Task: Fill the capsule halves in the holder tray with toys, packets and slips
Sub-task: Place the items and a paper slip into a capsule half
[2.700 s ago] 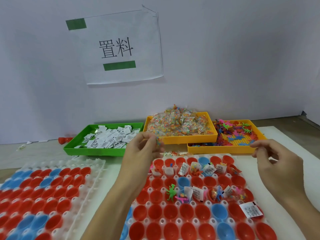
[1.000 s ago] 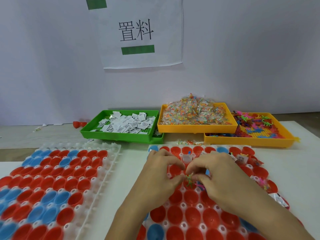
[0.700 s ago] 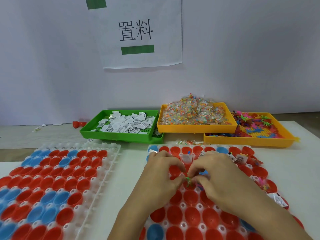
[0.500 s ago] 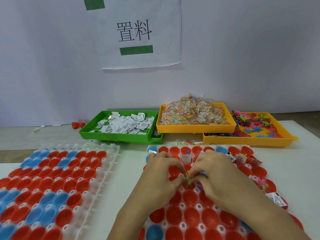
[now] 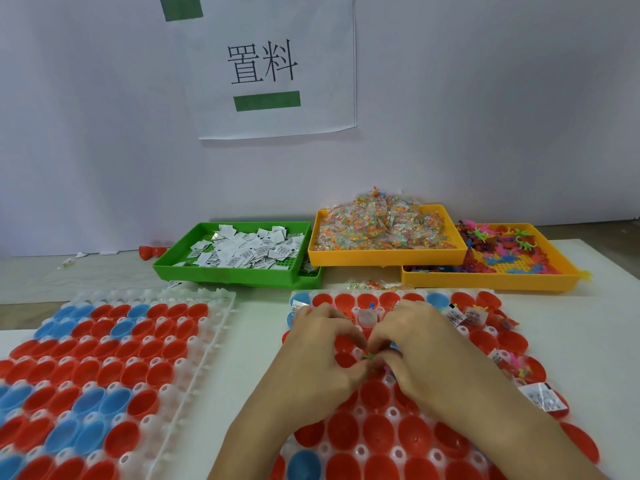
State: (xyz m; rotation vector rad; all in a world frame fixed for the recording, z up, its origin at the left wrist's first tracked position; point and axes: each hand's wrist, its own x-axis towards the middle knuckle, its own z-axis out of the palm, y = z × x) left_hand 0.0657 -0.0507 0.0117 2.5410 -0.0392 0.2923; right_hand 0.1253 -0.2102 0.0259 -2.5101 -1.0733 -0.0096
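Over the holder tray on the desk, both hands meet above its middle rows. The left hand and the right hand have their fingers curled inward and pressed tip to tip around a small green toy, which they pinch between them just above the red capsule halves. The hands and forearms hide most of the tray's middle cups, so what lies in those cups cannot be told. Along the tray's far and right edges, some cups hold white slips and small bright toys; one larger slip lies across a cup at the right edge.

Behind the holder tray stand three bins: a green bin of white slips to the left, a yellow bin heaped with clear packets of coloured beads in the middle, and a second yellow bin of bright plastic toys to the right. A loose packet lies between the bins and the tray. Left of the holder tray sits another tray of red and blue halves. Above it all a paper sign hangs on the wall.
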